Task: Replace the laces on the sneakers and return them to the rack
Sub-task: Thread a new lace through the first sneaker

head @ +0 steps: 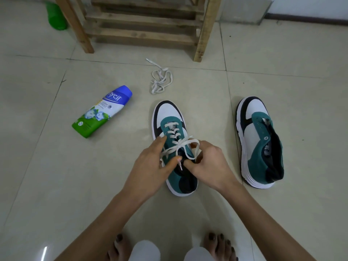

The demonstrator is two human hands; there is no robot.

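A teal, white and black sneaker (167, 117) stands on the floor in front of me, threaded with a white lace (174, 131). My left hand (150, 166) and my right hand (211, 164) both pinch the lace ends over the shoe's opening, with a loop of lace between them. A second matching sneaker (259, 142) stands to the right with no lace in its eyelets. A loose white lace (161, 80) lies bunched on the floor beyond the first shoe. The wooden rack (143, 25) stands at the back.
A blue, white and green powder bottle (101, 112) lies on its side to the left. A green bottle (56, 16) lies at the back left beside the rack's leg. My bare feet (120, 245) show at the bottom. The floor is pale tile.
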